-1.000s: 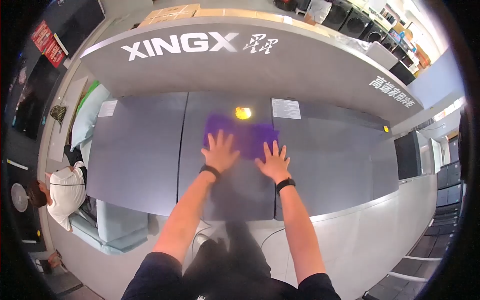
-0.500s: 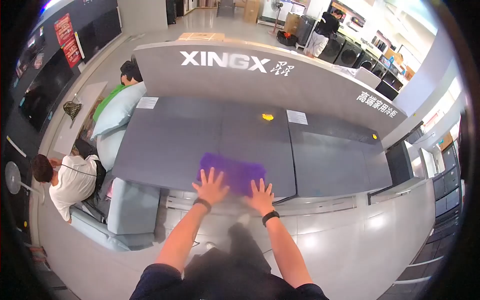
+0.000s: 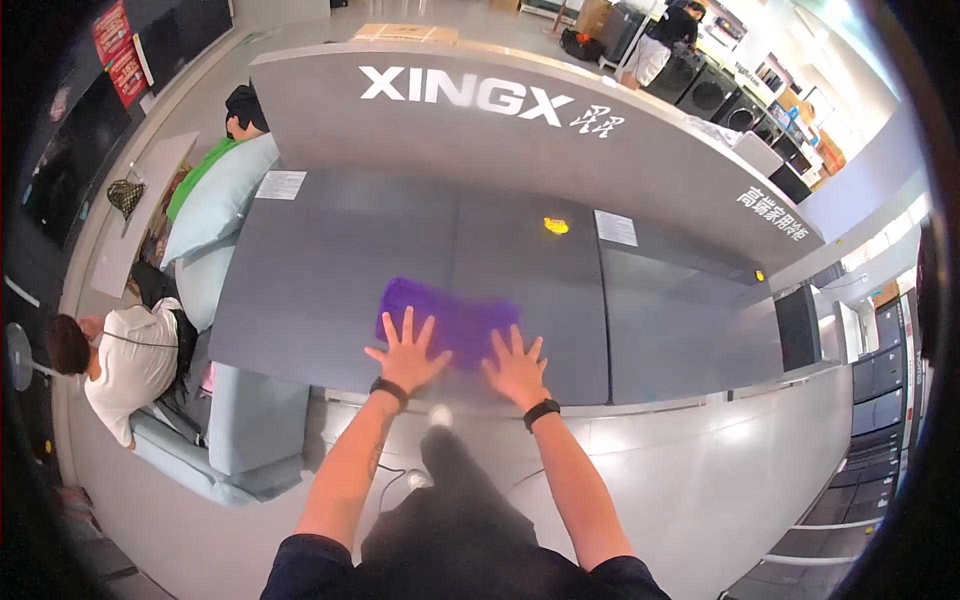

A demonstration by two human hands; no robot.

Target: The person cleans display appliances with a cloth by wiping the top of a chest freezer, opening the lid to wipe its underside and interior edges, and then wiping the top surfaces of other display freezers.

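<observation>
A purple cloth (image 3: 450,315) lies on the dark grey flat top (image 3: 330,250), near its front edge. My left hand (image 3: 407,357) rests with fingers spread on the cloth's left front part. Flat and with its fingers apart, my right hand (image 3: 517,370) touches the cloth's right front edge. Both wrists wear black bands. Behind the cloth, a yellow sticker (image 3: 556,226) and a white label (image 3: 615,228) are on the dark surface.
A grey signboard (image 3: 480,150) rises along the back edge. At left a person in a white top (image 3: 135,355) sits on a light blue sofa (image 3: 255,430). Another person (image 3: 665,45) stands by the washing machines (image 3: 707,92) at the back right.
The view has shifted leftward along the dark top. Both hands and the purple cloth have moved from the middle section toward the left and the front edge. The fingers stay spread.
</observation>
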